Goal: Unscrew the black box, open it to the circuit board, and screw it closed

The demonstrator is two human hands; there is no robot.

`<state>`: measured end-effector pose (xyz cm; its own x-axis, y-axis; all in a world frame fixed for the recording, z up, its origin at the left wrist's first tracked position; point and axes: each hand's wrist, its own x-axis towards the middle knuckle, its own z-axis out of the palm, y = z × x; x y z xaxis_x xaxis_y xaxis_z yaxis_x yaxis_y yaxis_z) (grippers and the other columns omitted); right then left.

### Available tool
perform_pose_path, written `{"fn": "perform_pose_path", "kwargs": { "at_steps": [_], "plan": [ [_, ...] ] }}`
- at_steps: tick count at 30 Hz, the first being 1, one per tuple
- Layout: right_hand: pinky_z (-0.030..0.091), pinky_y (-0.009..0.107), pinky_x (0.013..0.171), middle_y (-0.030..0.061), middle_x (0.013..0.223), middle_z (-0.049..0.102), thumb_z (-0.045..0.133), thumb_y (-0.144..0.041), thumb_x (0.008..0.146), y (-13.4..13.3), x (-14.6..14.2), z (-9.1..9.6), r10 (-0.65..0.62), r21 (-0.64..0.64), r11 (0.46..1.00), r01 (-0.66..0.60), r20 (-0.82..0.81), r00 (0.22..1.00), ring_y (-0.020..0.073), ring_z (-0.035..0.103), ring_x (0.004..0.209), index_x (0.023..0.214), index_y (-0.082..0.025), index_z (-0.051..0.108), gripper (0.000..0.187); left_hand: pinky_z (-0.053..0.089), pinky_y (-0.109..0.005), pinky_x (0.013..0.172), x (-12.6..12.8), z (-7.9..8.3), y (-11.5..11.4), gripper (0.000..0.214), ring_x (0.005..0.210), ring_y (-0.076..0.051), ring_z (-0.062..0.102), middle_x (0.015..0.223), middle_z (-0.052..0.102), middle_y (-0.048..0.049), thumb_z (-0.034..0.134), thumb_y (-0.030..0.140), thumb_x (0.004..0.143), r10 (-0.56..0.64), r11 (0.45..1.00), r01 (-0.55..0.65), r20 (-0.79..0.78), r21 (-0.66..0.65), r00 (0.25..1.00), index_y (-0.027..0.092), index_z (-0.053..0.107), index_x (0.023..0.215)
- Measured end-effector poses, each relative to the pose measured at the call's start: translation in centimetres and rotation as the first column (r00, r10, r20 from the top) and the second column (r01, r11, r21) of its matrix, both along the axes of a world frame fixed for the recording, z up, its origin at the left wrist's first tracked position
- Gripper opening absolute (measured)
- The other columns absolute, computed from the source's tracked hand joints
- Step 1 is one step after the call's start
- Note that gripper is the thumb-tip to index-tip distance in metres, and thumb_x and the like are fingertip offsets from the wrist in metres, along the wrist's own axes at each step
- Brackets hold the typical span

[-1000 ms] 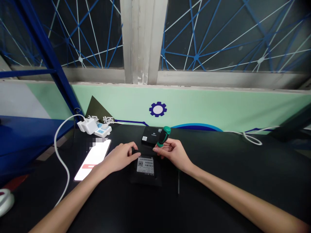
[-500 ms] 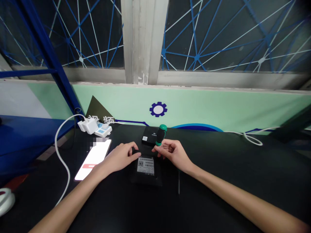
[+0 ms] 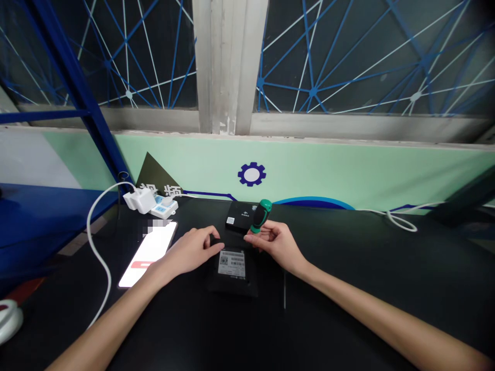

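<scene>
A flat black box (image 3: 232, 287) with a white printed label (image 3: 231, 264) lies label side up on the table before me. My left hand (image 3: 199, 248) is closed at the box's far left corner, thumb and fingers bent around it. A green and black screwdriver (image 3: 262, 215) is in my right hand (image 3: 275, 240), pinched low on the handle between thumb and fingers. Its handle points up and leans to the right. The tip is hidden behind the fingers, near the box's far right corner. Just behind the screwdriver sits a second black box (image 3: 237, 216) with a small white sticker.
A thin metal rod (image 3: 285, 291) lies right of the labelled box. Left of my left hand is a lit phone (image 3: 149, 252). Behind it stand a white power strip (image 3: 164, 207) and plug. A white cable (image 3: 92, 242) curves along the left. The wall (image 3: 309, 167) bounds the table's back.
The screwdriver's handle has tipped further to the right, and my right hand has shifted slightly with it. My left hand and the labelled box have stayed in place.
</scene>
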<state>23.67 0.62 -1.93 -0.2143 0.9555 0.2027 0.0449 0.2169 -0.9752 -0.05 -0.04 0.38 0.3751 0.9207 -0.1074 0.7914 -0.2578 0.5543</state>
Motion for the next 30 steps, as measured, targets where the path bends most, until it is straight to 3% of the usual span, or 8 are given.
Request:
{"fn": "perform_pose_path", "kwargs": {
  "at_steps": [6, 14, 26, 30],
  "plan": [
    [0.046, 0.025, 0.045, 0.0017, 0.062, 0.071, 0.091, -0.052, 0.058, 0.06, 0.11, -0.02, -0.013, -0.032, 0.999, 0.013, -0.012, 1.0, 0.0144, 0.061, 0.05, 0.064, -0.019, 0.058, 0.047, 0.034, -0.028, 0.061, 0.0, -0.03, -0.04, 0.037, 0.066, -0.018, 0.057, 0.066, 0.059, 0.0033, 0.048, 0.055, 0.09, 0.006, 1.0, -0.006, -0.009, 0.011, 1.0, 0.024, 0.062, 0.105],
    [0.047, 0.025, 0.047, 0.007, 0.072, 0.077, 0.087, -0.052, 0.065, -0.21, 0.17, 0.17, 0.04, -0.019, 0.999, -0.04, -0.015, 0.999, 0.0153, 0.064, 0.054, 0.065, -0.019, 0.057, 0.045, 0.034, -0.028, 0.063, -0.04, -0.37, 0.13, 0.036, 0.069, -0.019, 0.058, 0.065, 0.059, 0.0032, 0.048, 0.055, 0.091, 0.004, 0.999, -0.003, -0.019, 0.032, 1.0, 0.025, 0.062, 0.104],
    [0.044, 0.023, 0.045, 0.0092, 0.078, 0.078, 0.082, -0.051, 0.074, -0.5, 0.34, 0.61, 0.117, -0.014, 0.993, -0.117, -0.005, 0.993, 0.0145, 0.064, 0.053, 0.069, -0.016, 0.064, 0.039, 0.035, -0.028, 0.062, -0.03, -0.46, 0.2, 0.035, 0.065, -0.017, 0.058, 0.068, 0.061, 0.0029, 0.048, 0.054, 0.091, 0.007, 0.999, -0.007, -0.004, 0.032, 1.0, 0.024, 0.062, 0.103],
    [0.042, 0.022, 0.045, 0.0059, 0.069, 0.073, 0.08, -0.051, 0.076, -0.51, 0.41, 0.82, 0.14, 0.004, 0.99, -0.14, 0.009, 0.99, 0.013, 0.061, 0.052, 0.071, -0.015, 0.068, 0.038, 0.035, -0.028, 0.062, 0.02, -0.38, 0.14, 0.035, 0.066, -0.018, 0.058, 0.067, 0.06, 0.003, 0.049, 0.054, 0.091, 0.016, 1.0, -0.015, -0.02, 0.026, 1.0, 0.025, 0.062, 0.103]
  ]
}}
